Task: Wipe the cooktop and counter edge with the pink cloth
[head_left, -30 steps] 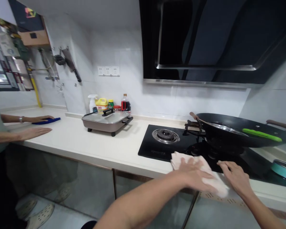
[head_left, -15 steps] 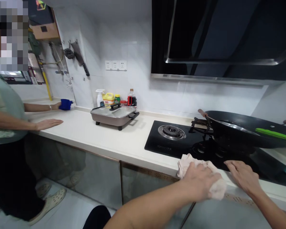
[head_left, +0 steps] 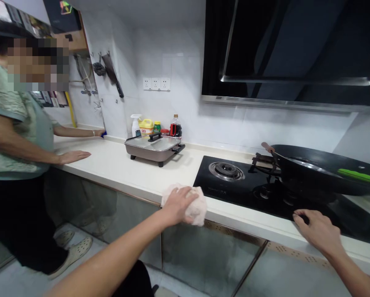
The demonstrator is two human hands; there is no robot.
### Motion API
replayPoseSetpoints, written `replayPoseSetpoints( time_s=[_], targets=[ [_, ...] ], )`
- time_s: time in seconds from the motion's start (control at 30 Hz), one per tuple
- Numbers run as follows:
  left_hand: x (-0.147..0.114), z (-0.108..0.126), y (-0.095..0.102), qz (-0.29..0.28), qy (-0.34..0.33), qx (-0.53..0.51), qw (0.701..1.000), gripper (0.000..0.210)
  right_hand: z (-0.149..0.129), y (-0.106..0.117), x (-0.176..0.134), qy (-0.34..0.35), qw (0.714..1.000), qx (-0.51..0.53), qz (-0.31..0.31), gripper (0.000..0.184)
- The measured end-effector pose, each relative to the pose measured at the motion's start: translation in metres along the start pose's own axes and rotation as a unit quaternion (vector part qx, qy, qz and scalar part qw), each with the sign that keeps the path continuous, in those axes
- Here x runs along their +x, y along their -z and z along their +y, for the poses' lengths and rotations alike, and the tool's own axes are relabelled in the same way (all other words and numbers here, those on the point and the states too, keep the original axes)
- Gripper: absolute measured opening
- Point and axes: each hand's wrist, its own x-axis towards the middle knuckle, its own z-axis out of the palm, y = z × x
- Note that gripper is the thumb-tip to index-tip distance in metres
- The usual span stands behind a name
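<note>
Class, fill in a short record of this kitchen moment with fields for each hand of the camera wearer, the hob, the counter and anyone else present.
Left hand: left hand pressed on a pale cloth at the counter's front edge
Right hand: right hand flat on the front edge of the black hob, holding nothing
Hob: black wok with a green utensil inside
Counter: white counter bears a lidded electric pan; bottles behind it
Other person: co-worker's hand flat on the counter
</note>
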Motion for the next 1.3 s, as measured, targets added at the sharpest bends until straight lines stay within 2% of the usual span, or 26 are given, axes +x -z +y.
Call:
replayPoseSetpoints(
  time_s=[0.17, 0.27, 0.43, 0.57, 0.7, 0.83, 1.0, 1.07, 1.17, 1.2, 1.27, 1.3],
  targets=[
    [-0.029, -0.074, 0.022, -0.088, 0.147, 0.046, 0.984, 0.117, 0.003, -0.001, 0.0, 0.004, 1.0, 0.01, -0.004, 0.049],
    [-0.043, -0.109, 0.037, -0.128, 0.192, 0.057, 0.971, 0.117, 0.005, -0.005, 0.001, 0.005, 1.0, 0.015, 0.003, 0.047],
    [-0.068, -0.151, 0.052, -0.099, 0.191, 0.067, 0.974, 0.11, 0.004, -0.008, 0.001, 0.008, 0.999, 0.032, 0.026, 0.045],
    [-0.083, -0.155, 0.049, -0.052, 0.197, 0.082, 0.976, 0.104, 0.004, -0.012, 0.001, 0.0, 0.998, 0.056, 0.029, 0.042],
    [-0.082, -0.126, 0.035, -0.03, 0.181, 0.136, 0.974, 0.102, 0.007, -0.022, 0.003, 0.003, 0.996, 0.077, 0.054, 0.042],
    [-0.063, -0.077, 0.007, 0.0, 0.147, 0.153, 0.977, 0.102, 0.004, -0.025, 0.002, 0.001, 0.996, 0.073, 0.056, 0.046],
    [-0.03, -0.014, -0.026, 0.059, 0.109, 0.14, 0.982, 0.1, -0.006, -0.01, -0.002, 0.002, 0.998, 0.061, 0.03, 0.052],
    [-0.017, 0.008, -0.034, 0.067, 0.087, 0.132, 0.985, 0.1, -0.016, 0.0, -0.006, -0.015, 0.995, 0.081, 0.047, 0.053],
    [0.004, 0.044, -0.045, 0.065, 0.054, 0.114, 0.99, 0.104, -0.051, 0.019, -0.028, -0.016, 0.979, 0.16, 0.128, 0.048],
    [0.011, 0.057, -0.048, 0.064, 0.039, 0.107, 0.991, 0.104, -0.069, 0.025, -0.039, 0.01, 0.968, 0.202, 0.151, 0.045],
    [0.026, 0.086, -0.053, 0.065, 0.004, 0.091, 0.994, 0.104, -0.115, 0.034, -0.067, 0.079, 0.933, 0.313, 0.161, 0.039],
    [0.033, 0.1, -0.055, 0.066, -0.013, 0.082, 0.994, 0.103, -0.139, 0.036, -0.081, 0.106, 0.917, 0.357, 0.143, 0.037]
  ],
)
